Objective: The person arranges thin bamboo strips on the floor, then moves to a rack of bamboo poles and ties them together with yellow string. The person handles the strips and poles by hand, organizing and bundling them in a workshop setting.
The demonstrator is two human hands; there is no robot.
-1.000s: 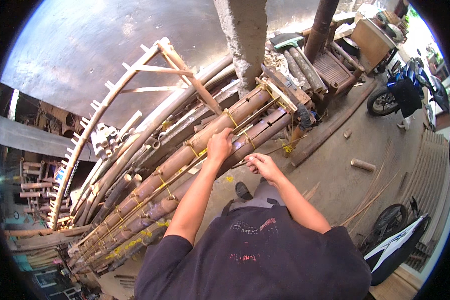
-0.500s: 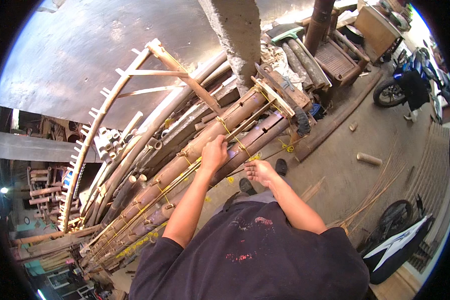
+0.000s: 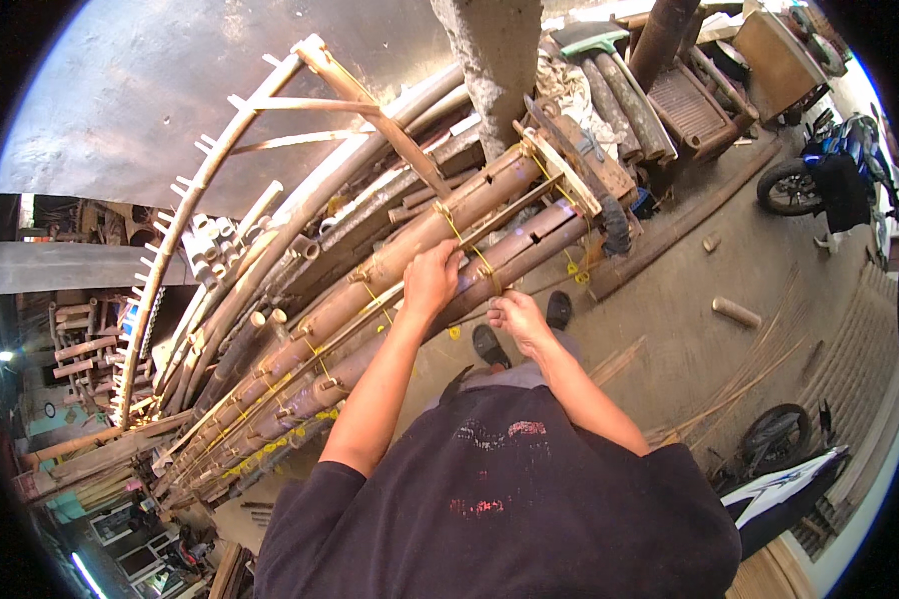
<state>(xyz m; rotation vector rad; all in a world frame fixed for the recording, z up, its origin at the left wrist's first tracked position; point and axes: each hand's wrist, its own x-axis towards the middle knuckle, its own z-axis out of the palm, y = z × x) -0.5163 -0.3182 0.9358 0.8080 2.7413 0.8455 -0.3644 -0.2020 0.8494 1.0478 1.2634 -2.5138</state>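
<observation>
Two long brown bamboo poles run diagonally side by side in front of me, the far pole [image 3: 395, 262] and the near pole [image 3: 524, 245]. Between them lies a thin bamboo strip [image 3: 514, 207], and loops of yellow cord [image 3: 484, 265] cross the poles at intervals. My left hand [image 3: 433, 280] rests over the gap between the poles with its fingers curled closed; what lies under them is hidden. Beside the near pole, my right hand [image 3: 517, 317] is closed in a pinch at the lower end of a yellow cord loop.
A short wooden crosspiece [image 3: 559, 170] caps the poles' far end, near a concrete pillar [image 3: 494, 70]. A curved pegged bamboo frame [image 3: 185, 215] and stacked poles stand left. A cut bamboo piece [image 3: 736, 311] lies on the floor; a motorcycle [image 3: 794, 187] stands right.
My right hand has gone from loosely spread fingers to a pinch, nearer the near pole. My left hand has shifted slightly up along the poles. The whole view has moved a little.
</observation>
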